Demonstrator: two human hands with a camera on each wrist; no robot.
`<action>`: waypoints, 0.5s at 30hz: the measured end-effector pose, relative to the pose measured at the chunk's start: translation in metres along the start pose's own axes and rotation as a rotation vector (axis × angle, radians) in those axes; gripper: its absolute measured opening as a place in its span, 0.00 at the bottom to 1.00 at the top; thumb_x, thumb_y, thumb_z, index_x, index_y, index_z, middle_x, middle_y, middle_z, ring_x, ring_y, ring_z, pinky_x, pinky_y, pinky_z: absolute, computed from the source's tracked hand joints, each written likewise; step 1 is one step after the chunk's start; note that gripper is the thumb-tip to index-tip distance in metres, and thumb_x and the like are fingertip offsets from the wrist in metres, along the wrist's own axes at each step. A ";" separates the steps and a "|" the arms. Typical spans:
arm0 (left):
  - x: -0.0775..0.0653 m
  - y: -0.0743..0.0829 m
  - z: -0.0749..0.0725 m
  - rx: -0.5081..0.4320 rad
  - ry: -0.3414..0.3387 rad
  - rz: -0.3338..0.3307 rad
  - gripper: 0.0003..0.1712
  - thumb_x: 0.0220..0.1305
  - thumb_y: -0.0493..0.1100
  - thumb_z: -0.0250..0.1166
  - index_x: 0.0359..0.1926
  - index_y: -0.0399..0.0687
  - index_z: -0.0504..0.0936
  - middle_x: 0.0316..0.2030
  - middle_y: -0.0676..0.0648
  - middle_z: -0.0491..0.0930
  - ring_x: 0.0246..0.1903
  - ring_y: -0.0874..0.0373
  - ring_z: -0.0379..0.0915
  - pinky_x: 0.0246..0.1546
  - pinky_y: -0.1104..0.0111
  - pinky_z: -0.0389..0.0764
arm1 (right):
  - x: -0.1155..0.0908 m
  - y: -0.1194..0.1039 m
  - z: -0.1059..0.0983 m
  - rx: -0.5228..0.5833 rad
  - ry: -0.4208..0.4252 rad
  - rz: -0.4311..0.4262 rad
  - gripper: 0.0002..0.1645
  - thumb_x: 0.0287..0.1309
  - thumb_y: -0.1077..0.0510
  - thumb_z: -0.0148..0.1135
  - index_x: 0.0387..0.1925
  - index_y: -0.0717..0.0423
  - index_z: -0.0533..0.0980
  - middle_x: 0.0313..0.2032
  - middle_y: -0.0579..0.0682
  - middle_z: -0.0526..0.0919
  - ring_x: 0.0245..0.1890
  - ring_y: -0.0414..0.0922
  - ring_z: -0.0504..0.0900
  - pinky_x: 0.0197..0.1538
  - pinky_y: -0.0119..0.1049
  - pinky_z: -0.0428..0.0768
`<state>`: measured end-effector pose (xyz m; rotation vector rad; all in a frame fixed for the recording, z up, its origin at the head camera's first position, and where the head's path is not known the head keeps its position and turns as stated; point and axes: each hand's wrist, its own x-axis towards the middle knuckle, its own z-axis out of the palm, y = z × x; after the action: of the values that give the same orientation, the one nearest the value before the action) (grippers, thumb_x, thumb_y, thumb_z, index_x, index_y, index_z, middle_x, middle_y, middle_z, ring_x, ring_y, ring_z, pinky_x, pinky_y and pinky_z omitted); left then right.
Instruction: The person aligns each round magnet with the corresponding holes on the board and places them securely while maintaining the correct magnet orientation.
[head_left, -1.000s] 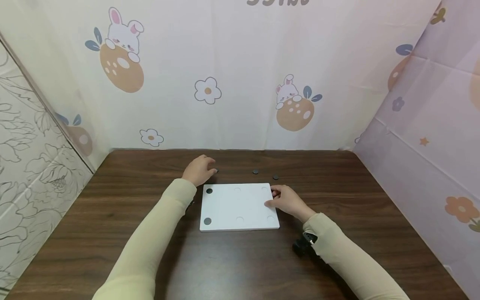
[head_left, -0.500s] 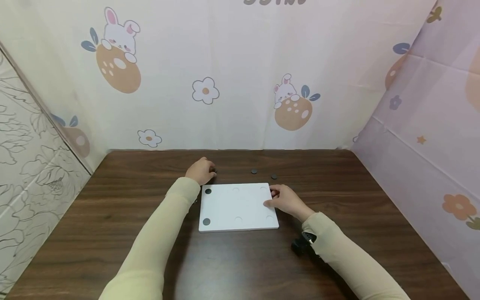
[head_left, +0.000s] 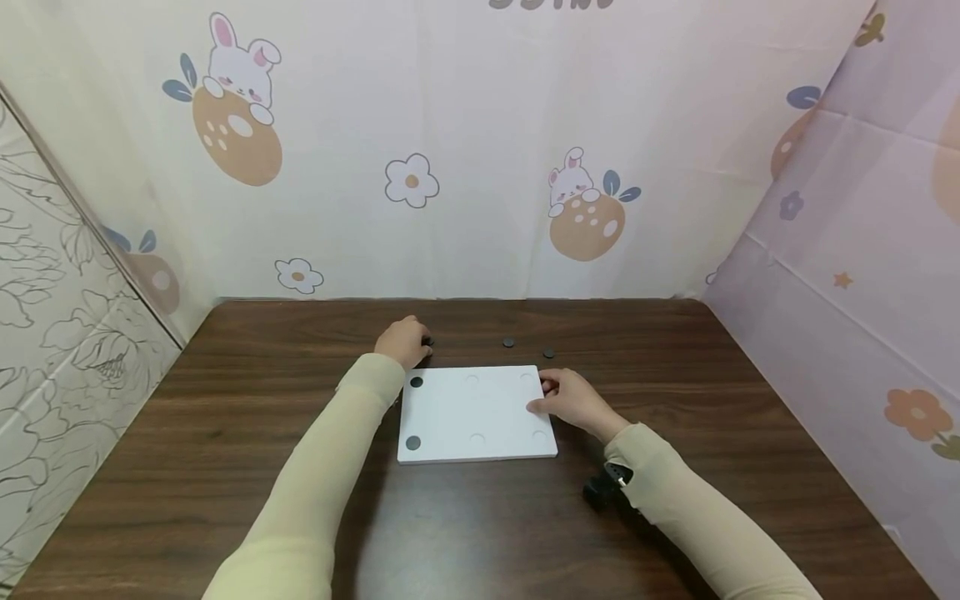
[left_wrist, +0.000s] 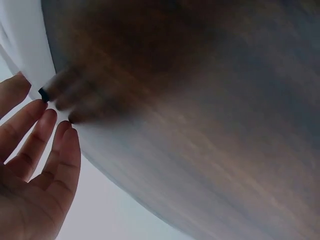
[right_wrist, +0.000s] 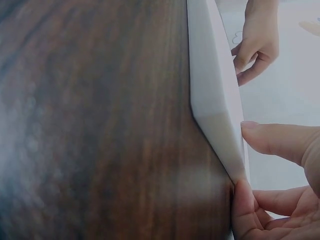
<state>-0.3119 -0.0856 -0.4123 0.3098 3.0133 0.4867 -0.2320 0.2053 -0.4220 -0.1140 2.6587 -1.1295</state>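
Observation:
A white rectangular board [head_left: 480, 412] with shallow round recesses lies flat on the dark wooden table. Two dark discs fill recesses at its left side, one far [head_left: 416, 382] and one near [head_left: 413, 443]. Just beyond the board's far left corner, my left hand [head_left: 402, 342] pinches another small dark disc [left_wrist: 43, 95] at thumb and forefinger; the fingers partly hide it. My right hand [head_left: 576, 403] grips the board's right edge, thumb on top and fingers against the side, as the right wrist view shows. Two more dark discs, a middle one [head_left: 508, 342] and a right one [head_left: 548, 353], rest behind the board.
The wooden table [head_left: 480, 533] runs back to a patterned curtain [head_left: 487, 233], with more patterned cloth at both sides. A black strapped device [head_left: 606, 487] sits on the right wrist, near the tabletop.
My left hand has moved slightly right, its fingers closing round the disc behind the board. The right hand keeps its grip on the board's edge. The view has shifted a little.

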 end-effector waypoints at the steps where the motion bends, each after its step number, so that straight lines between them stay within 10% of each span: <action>1: 0.000 0.001 0.000 0.000 0.002 0.000 0.18 0.66 0.44 0.65 0.54 0.42 0.82 0.54 0.42 0.77 0.52 0.47 0.78 0.51 0.57 0.81 | 0.000 0.000 0.000 0.001 0.001 0.003 0.39 0.52 0.59 0.71 0.64 0.69 0.68 0.42 0.57 0.74 0.33 0.45 0.70 0.36 0.33 0.71; 15: 0.007 -0.001 0.004 -0.058 0.032 -0.008 0.08 0.65 0.40 0.65 0.42 0.43 0.87 0.44 0.44 0.86 0.44 0.50 0.82 0.45 0.58 0.82 | 0.001 0.000 -0.001 -0.009 -0.003 -0.002 0.39 0.52 0.58 0.71 0.63 0.69 0.68 0.42 0.56 0.74 0.34 0.45 0.71 0.36 0.34 0.71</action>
<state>-0.3185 -0.0839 -0.4166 0.2894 3.0234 0.5821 -0.2332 0.2058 -0.4218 -0.1200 2.6621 -1.1175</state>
